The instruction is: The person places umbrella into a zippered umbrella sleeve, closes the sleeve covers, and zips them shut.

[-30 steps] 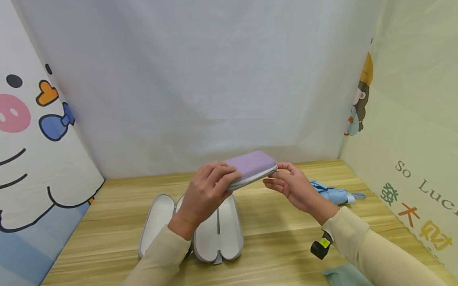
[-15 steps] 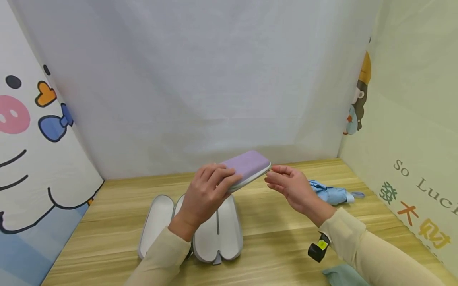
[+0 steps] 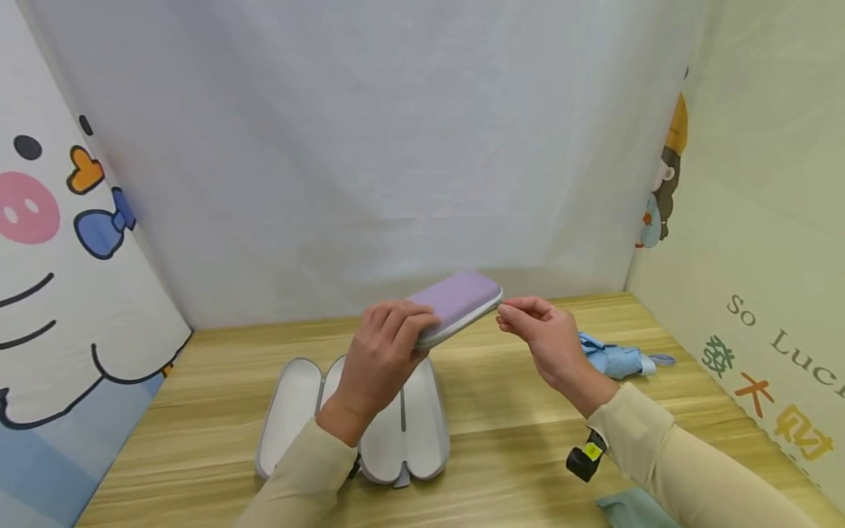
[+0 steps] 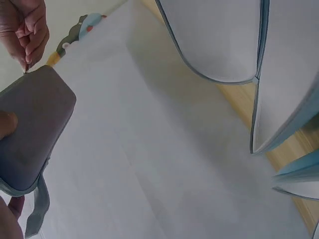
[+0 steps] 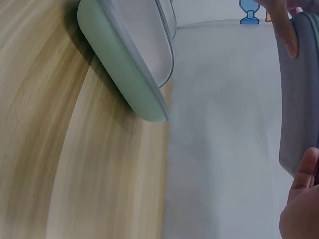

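Observation:
A purple zippered case (image 3: 455, 299) is held tilted above the table in the head view. My left hand (image 3: 383, 356) grips its left end, fingers over the top. At the far right corner, my right hand (image 3: 551, 341) pinches the small zipper pull between thumb and fingertip. The zipper band along the edge looks closed. From the left wrist, the flat underside of the case (image 4: 42, 107) shows, with a grey strap (image 4: 40, 209) hanging from it and the right fingers meeting at its tip. In the right wrist view the case (image 5: 299, 104) stands at the right edge.
An open case (image 3: 425, 433) with white-lined compartments lies on the wooden table (image 3: 515, 447), partly behind my left arm. Right of it is a folded blue umbrella (image 3: 614, 359). A pale green cloth-like piece (image 3: 637, 510) lies near the front. Printed fabric walls surround the table.
The case has shifted slightly left and tilted a little more. My right fingers have drawn together from a looser pose into a pinch at its corner. The things on the table have stayed put.

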Motion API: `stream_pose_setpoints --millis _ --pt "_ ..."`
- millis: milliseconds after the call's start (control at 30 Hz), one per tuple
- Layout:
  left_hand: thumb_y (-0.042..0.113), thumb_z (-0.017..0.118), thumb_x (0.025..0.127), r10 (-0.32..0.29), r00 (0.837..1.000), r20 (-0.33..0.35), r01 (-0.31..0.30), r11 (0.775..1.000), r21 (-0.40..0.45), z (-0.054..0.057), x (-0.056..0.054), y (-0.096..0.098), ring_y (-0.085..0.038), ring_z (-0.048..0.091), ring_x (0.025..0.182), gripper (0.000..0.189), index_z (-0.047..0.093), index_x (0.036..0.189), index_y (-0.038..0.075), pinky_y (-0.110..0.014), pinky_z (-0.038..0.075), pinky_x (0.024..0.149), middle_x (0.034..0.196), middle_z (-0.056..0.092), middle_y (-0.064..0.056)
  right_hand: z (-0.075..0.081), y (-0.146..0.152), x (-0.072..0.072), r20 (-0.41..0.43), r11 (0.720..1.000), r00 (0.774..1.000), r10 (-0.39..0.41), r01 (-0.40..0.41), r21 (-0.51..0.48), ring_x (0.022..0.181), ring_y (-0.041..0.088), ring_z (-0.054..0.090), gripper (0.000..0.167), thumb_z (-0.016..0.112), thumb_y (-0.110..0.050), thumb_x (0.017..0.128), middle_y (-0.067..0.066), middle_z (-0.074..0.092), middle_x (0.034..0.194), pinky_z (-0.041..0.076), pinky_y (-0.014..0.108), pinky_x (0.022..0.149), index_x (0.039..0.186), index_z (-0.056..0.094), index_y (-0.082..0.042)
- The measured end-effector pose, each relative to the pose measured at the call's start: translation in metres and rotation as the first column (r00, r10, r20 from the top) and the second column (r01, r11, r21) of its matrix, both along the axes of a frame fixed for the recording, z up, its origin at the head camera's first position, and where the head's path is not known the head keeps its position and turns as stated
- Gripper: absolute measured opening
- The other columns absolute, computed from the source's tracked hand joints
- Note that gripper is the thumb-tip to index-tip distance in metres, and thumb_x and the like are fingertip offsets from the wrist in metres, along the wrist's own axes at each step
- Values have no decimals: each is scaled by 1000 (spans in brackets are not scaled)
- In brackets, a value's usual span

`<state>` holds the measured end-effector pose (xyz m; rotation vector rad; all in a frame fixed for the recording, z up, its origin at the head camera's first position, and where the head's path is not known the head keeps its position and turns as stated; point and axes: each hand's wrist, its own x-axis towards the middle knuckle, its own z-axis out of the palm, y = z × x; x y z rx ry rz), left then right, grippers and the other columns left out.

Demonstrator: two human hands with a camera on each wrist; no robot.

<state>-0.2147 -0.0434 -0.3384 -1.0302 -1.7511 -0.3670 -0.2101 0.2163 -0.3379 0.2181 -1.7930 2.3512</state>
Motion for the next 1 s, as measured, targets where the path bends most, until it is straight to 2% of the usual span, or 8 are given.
stream_pose_setpoints --millis 167,433,567,667,733,800,900,1000 --pt "4 90 77 22 999 42 -24 999 40 2 1 6 -30 62 104 47 66 117 9 -46 53 88 118 65 -7 5 -15 10 -66 993 996 63 -57 99 81 14 72 10 70 5 95 4 74 89 60 32 83 96 75 -4" --pt "5 94 73 74 993 88 -77 997 28 -2 0 10 -30 60 103 58 63 121 8 -46 50 87 116 65 -8 9 -43 27 2 960 970 245 -243 137 85 15 71 3 70 1 96 5 71 92 60 33 85 98 70 3" --pt "5 91 76 95 991 89 -96 995 12 -3 1 9 -30 60 103 56 60 122 6 -46 50 89 114 65 -8 11 -44 28 17 951 967 256 -255 178 86 16 70 4 68 1 97 6 71 94 59 33 86 101 69 2" --pt "6 89 78 109 991 72 -109 994 -14 -3 0 7 -29 61 102 52 61 122 7 -45 50 89 114 66 -6 13 -39 25 -21 925 974 224 -206 319 89 20 69 11 71 -1 96 8 70 100 59 33 84 106 68 1" --pt "8 89 79 119 991 61 -117 993 -32 -3 1 7 -29 61 102 52 61 122 7 -45 51 90 115 66 -6 14 -35 21 -107 868 975 193 -119 482 94 23 67 23 76 -4 93 8 67 109 58 35 85 113 65 0" --pt "9 90 79 129 991 46 -127 991 -48 -3 1 6 -29 61 103 53 61 122 7 -44 51 89 116 66 -6 13 -31 15 -232 765 957 174 17 644 103 27 65 39 81 -5 89 10 63 120 57 39 87 123 62 -3" --pt "12 91 78 146 989 7 -145 987 -71 -2 3 7 -28 62 103 52 62 122 8 -43 51 88 117 66 -5 10 -29 4 -407 577 894 189 235 783 117 29 60 59 86 -6 84 9 56 134 55 45 92 135 56 -9" --pt "13 92 78 153 987 -39 -156 984 -86 -1 6 12 -27 63 101 53 63 123 8 -42 52 87 118 67 -5 7 -30 -4 -530 474 814 237 379 795 122 29 59 64 89 -2 80 9 58 135 55 47 95 135 59 -10"
